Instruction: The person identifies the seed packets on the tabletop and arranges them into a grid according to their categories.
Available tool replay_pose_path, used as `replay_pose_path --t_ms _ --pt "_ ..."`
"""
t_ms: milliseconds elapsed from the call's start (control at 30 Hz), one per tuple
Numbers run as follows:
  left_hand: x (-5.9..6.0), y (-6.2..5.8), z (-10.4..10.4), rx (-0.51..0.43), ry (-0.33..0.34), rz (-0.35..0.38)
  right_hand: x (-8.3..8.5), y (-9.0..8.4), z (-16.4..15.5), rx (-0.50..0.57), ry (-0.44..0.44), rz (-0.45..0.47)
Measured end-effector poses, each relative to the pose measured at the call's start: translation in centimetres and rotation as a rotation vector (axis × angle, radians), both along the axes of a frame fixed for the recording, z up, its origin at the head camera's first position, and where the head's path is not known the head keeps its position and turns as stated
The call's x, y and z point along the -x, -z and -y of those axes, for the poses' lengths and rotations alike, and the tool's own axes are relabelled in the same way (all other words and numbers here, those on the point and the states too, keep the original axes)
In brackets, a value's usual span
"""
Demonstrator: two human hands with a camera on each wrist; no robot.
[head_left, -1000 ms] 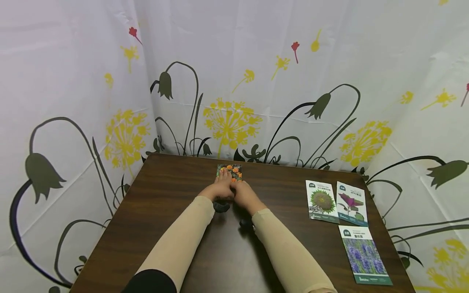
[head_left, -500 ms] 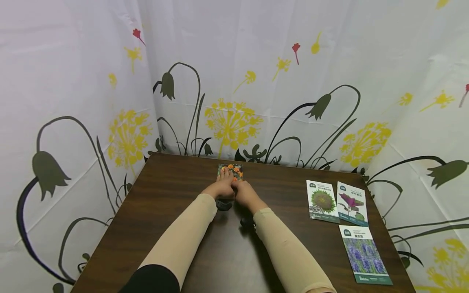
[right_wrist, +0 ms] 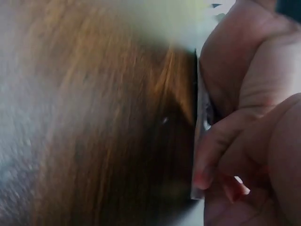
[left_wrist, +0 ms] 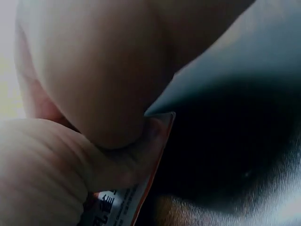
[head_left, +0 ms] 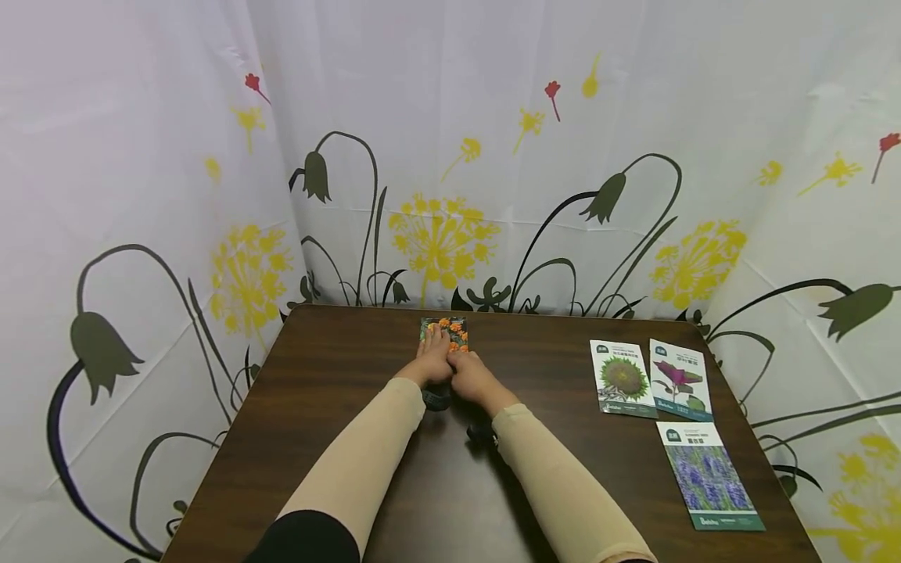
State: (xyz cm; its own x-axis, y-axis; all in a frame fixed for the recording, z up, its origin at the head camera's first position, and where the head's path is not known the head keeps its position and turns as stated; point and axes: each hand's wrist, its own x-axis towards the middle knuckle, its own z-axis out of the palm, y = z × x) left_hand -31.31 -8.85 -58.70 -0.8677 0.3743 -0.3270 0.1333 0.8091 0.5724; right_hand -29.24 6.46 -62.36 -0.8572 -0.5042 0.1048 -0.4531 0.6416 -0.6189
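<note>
Left hand (head_left: 429,362) straight-fingered over flower packet (head_left: 457,335), right hand (head_left: 479,380) pinches near edge; looks light, bendy, edges hold best.

**Head view rolls slightly**

The table (head_left: 338,438) now lies more level in the head view, its far-left corner lower and its far-right corner higher. The orange-flower packet (head_left: 459,332), left hand (head_left: 430,360) and right hand (head_left: 475,380), near the table's far edge, appear slightly farther right. The purple-spike packet (head_left: 712,478) on the table's right side appears higher; the curtain's drooping flower (head_left: 103,352) left of the table, lower.
</note>
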Motion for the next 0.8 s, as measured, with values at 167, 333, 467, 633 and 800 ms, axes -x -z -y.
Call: replay_pose_path --t_ms 167,333,467,633,800 --pt "0.0 0.6 -0.1 -0.004 -0.018 0.025 -1.8 -2.0 -0.4 -0.055 -0.009 0.053" --pt "0.9 1.3 0.0 0.065 0.016 0.098 -2.1 -2.8 -2.0 -0.065 -0.075 0.144" --pt "1.5 1.2 0.2 0.122 0.049 0.156 -1.9 -3.5 -3.0 -0.066 -0.142 0.218" --pt "2.0 2.0 0.3 0.116 0.055 0.148 -2.8 -3.5 -4.1 -0.037 -0.135 0.135" --pt "1.5 1.8 0.1 0.059 0.018 0.100 -4.9 -2.7 -6.5 0.057 -0.056 -0.001"
